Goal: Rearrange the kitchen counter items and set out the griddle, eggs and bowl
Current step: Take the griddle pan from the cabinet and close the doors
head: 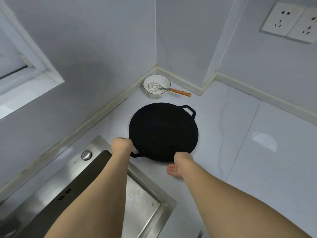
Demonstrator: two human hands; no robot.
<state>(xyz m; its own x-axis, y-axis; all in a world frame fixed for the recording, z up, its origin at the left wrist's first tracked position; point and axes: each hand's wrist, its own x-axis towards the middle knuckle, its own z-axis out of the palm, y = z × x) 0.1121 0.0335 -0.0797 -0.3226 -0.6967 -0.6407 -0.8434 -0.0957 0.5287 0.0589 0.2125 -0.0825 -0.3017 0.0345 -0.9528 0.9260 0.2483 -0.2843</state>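
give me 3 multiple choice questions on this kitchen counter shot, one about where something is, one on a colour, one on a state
1. Where does the whisk lie?
A. in the sink
B. head in the white bowl, handle over its rim
C. on the griddle

2. What colour is the griddle?
A. black
B. silver
C. red

3. What is the left hand doing?
A. resting flat on the counter
B. holding the whisk
C. gripping the griddle's near handle

Answers: 1 B, its wires sit inside the bowl; 2 A, its whole surface is black; 3 C, it closes at the handle by the sink, while the right hand is at the griddle's near edge.

No legible txt anywhere.
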